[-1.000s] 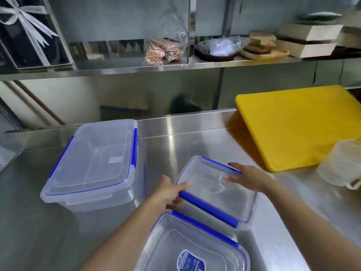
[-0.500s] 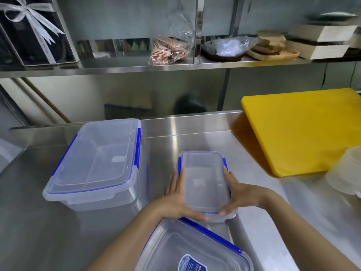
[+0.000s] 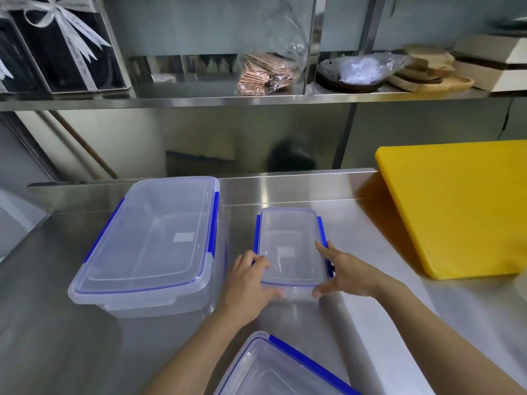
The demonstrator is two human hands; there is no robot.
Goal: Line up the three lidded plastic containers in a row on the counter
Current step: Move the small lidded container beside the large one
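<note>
Three clear lidded containers with blue clips stand on the steel counter (image 3: 285,323). The large container (image 3: 151,240) is at the left. The small container (image 3: 289,246) stands upright in the middle, its long side pointing away from me. My left hand (image 3: 248,283) grips its near left corner and my right hand (image 3: 345,272) holds its right side and near right corner. The third container (image 3: 273,372) lies at the bottom edge, turned at an angle and partly cut off.
A yellow cutting board (image 3: 456,206) lies at the right on the counter. The edge of a translucent object (image 3: 522,286) shows at the far right. Above, a steel shelf (image 3: 256,99) carries boxes, bagged items and wooden boards. The backsplash rises behind the containers.
Both hands have turned the small container from a skewed position to straight and pushed it away from me, further from the third container. The view shifted slightly.
</note>
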